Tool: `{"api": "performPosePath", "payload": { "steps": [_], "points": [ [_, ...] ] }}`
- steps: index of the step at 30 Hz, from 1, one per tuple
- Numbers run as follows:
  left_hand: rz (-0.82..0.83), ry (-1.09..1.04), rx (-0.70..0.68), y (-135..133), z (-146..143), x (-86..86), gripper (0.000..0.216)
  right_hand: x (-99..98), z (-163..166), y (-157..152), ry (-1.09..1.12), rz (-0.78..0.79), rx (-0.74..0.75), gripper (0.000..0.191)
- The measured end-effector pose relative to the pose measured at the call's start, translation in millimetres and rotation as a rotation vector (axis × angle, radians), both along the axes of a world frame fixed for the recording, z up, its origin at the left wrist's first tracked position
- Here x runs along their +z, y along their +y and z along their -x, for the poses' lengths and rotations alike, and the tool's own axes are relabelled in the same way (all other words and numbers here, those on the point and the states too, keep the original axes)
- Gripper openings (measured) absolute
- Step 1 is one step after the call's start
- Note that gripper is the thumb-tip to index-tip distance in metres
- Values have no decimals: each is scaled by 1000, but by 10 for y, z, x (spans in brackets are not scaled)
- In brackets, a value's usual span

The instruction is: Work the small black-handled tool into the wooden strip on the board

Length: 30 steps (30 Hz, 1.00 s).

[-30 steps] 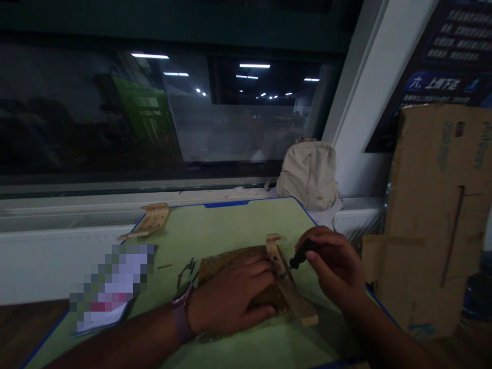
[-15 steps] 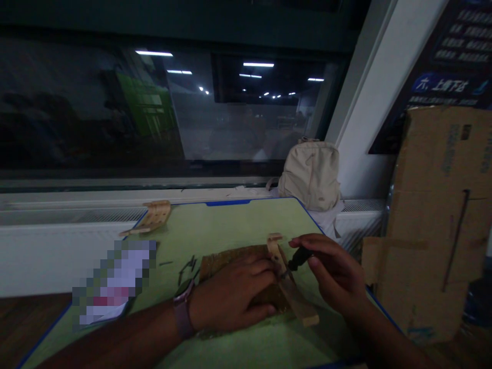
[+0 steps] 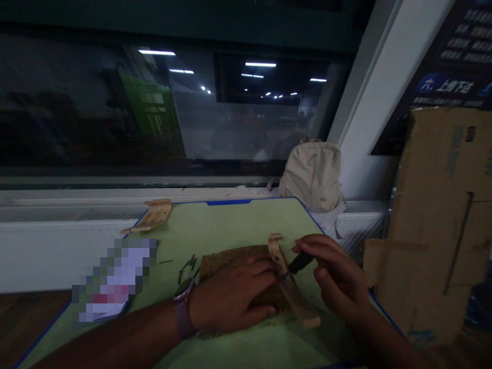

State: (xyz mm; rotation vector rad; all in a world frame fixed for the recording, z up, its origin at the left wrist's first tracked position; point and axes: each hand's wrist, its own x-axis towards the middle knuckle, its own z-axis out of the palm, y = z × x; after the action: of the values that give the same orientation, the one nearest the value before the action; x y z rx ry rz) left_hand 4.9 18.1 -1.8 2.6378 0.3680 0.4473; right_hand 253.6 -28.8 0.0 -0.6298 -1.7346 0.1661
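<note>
My left hand point(image 3: 234, 297) lies palm down on a brown board point(image 3: 226, 261) on the green mat point(image 3: 230, 225), its fingers closed against a pale wooden piece point(image 3: 290, 289) that rests along the board's right edge. My right hand point(image 3: 338, 279) grips a small dark-handled screwdriver point(image 3: 300, 263), whose tip meets the wooden piece next to my left fingertips. A watch with a pinkish strap sits on my left wrist.
Several small dark screws point(image 3: 186, 266) lie left of the board. Another wooden part point(image 3: 151, 215) rests at the mat's far left corner, a blurred-out paper point(image 3: 115, 279) at the left edge. A beige bag point(image 3: 311, 174) stands behind, cardboard boxes point(image 3: 442, 215) to the right.
My right hand has rolled the screwdriver handle between its fingers and dropped slightly. My left hand and the wooden piece stayed put.
</note>
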Motion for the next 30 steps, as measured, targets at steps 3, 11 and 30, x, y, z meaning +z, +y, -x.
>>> {"api": "performPosePath", "payload": {
  "steps": [3,11,30],
  "points": [
    [-1,13,3,-1,5,0,40,-17,10,33,45,37,-6,33],
    [-3,6,-5,-12,2,28,41,-24,26,53,103,-65,-83,23],
    [6,-8,-8,-4,-1,5,41,-67,5,44,67,-20,28,31]
  ]
}}
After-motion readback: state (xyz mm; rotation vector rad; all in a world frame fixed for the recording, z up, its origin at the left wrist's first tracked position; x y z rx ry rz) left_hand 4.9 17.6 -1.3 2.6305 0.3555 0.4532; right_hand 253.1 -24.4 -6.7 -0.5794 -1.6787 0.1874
